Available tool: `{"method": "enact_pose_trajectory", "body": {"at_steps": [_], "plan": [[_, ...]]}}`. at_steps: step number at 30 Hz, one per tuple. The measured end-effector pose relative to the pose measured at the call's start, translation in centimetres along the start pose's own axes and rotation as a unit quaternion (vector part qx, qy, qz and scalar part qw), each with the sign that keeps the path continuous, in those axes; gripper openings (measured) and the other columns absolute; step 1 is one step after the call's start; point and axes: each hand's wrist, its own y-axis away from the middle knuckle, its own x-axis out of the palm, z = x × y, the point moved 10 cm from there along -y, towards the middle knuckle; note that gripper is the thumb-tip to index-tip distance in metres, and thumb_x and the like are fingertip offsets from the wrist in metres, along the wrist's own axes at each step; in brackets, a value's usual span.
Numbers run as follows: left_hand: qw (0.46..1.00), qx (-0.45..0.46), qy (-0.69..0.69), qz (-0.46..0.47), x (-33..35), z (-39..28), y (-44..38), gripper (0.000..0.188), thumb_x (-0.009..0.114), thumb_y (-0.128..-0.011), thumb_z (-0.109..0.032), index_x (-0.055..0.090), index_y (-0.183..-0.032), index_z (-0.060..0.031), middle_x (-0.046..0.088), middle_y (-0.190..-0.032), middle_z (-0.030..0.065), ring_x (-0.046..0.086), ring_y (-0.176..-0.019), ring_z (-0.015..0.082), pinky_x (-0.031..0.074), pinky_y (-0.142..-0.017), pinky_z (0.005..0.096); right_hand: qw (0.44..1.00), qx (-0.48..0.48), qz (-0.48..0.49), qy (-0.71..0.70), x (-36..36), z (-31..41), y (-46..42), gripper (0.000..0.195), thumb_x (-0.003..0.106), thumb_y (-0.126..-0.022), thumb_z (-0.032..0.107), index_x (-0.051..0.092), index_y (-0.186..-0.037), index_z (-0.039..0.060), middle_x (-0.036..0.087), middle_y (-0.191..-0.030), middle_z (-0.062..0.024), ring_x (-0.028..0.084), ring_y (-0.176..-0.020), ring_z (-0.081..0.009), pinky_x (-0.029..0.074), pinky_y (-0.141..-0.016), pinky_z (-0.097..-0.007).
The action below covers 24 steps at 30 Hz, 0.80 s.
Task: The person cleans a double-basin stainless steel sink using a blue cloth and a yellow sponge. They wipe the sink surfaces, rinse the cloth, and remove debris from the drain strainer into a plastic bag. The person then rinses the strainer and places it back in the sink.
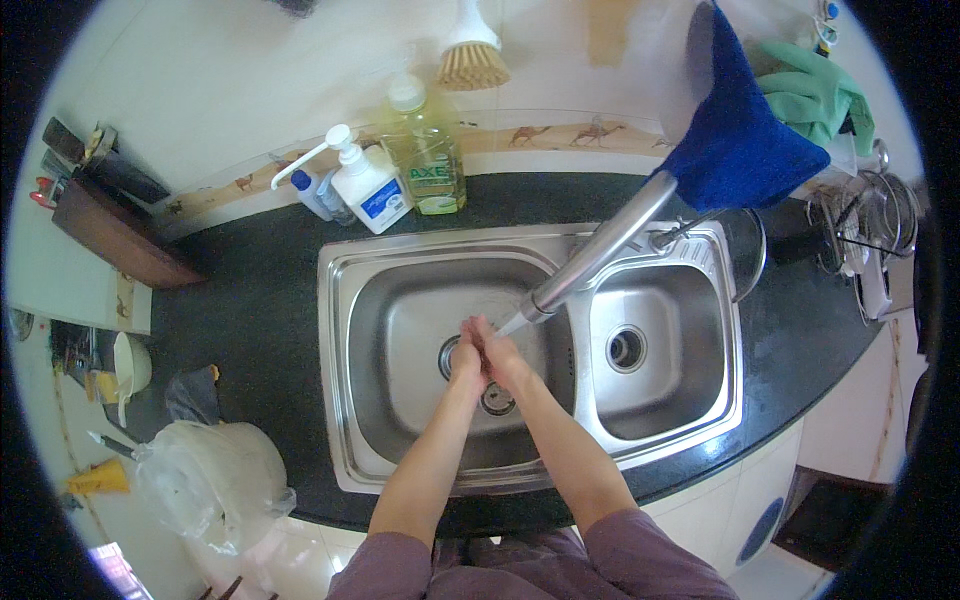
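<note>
My left hand [468, 361] and my right hand [505, 358] are pressed together over the large basin [405, 315] of a stainless steel sink. Water [511, 326] runs from the metal spout [600, 251] of a tap onto the fingers of my right hand. No object shows in either hand, but the space between the palms is hidden. Behind my hands lies a drain [448, 358], partly covered by them. A second round fitting [498, 399] shows between my wrists.
To the right is a smaller basin [660, 337]. A white pump bottle [371, 191] and a yellow-green AXE bottle [433, 161] stand behind the sink. A blue cloth [750, 142] hangs by the spout, near green rubber gloves [817, 90]. A plastic-wrapped container [217, 472] sits left.
</note>
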Motion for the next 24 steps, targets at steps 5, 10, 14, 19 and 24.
{"method": "enact_pose_trajectory", "body": {"at_steps": [5, 10, 14, 19, 24], "plan": [[0.986, -0.018, -0.164, -0.018, -1.0, 0.3, 0.0, 0.042, 0.039, -0.1, -0.041, 0.06, -0.112, -0.0066, 0.063, -0.111, 0.011, 0.059, -0.102, 0.0235, 0.045, -0.086, 0.0345, 0.995, 0.066, -0.019, 0.065, 0.3, -0.5, 0.4, 0.052, 0.055, -0.092, 0.045, 0.054, -0.122, 0.0023, 0.057, -0.118, -0.0095, 0.051, -0.104, -0.0207, 0.041, -0.09, -0.0361], [0.653, 0.374, -0.658, 0.031, 1.5, -4.5, 1.8, 0.031, 0.045, -0.096, -0.032, 0.063, -0.1, -0.0071, 0.066, -0.098, 0.0201, 0.064, -0.088, 0.0331, 0.05, -0.075, 0.0399, 0.981, 0.005, -0.039, 0.191, -4.7, 1.7, -0.8, 0.044, 0.056, -0.092, 0.043, 0.057, -0.114, 0.0048, 0.058, -0.106, -0.0052, 0.051, -0.098, -0.0162, 0.042, -0.085, -0.0308], [0.326, 0.241, -0.902, 0.148, -3.9, 0.8, 2.1, 0.021, 0.046, -0.092, -0.018, 0.064, -0.092, -0.0075, 0.067, -0.089, 0.0184, 0.066, -0.08, 0.0298, 0.051, -0.065, 0.0448, 0.96, -0.196, -0.065, 0.19, -7.8, 2.3, -2.9, 0.033, 0.057, -0.093, 0.037, 0.059, -0.109, 0.0084, 0.057, -0.087, -0.0016, 0.049, -0.076, -0.0131, 0.042, -0.067, -0.0303], [0.302, 0.383, -0.865, 0.117, -3.3, 0.5, 3.7, 0.015, 0.052, -0.082, -0.016, 0.064, -0.088, -0.0086, 0.065, -0.088, 0.0146, 0.066, -0.077, 0.0282, 0.051, -0.059, 0.0441, 0.829, -0.346, -0.12, 0.423, -9.5, 0.3, -3.6, 0.021, 0.056, -0.093, 0.03, 0.059, -0.096, 0.0087, 0.059, -0.08, -0.0013, 0.052, -0.065, -0.0127, 0.043, -0.057, -0.0287], [0.272, 0.35, -0.887, 0.13, -2.6, -0.3, 3.4, 0.015, 0.055, -0.079, -0.015, 0.066, -0.087, -0.0095, 0.064, -0.09, 0.0131, 0.066, -0.082, 0.0285, 0.051, -0.063, 0.043, 0.955, -0.138, -0.165, 0.202, -13.0, -3.9, -5.2, 0.018, 0.054, -0.093, 0.023, 0.056, -0.089, 0.0054, 0.054, -0.074, -0.0053, 0.053, -0.066, -0.019, 0.045, -0.06, -0.0339]]}}
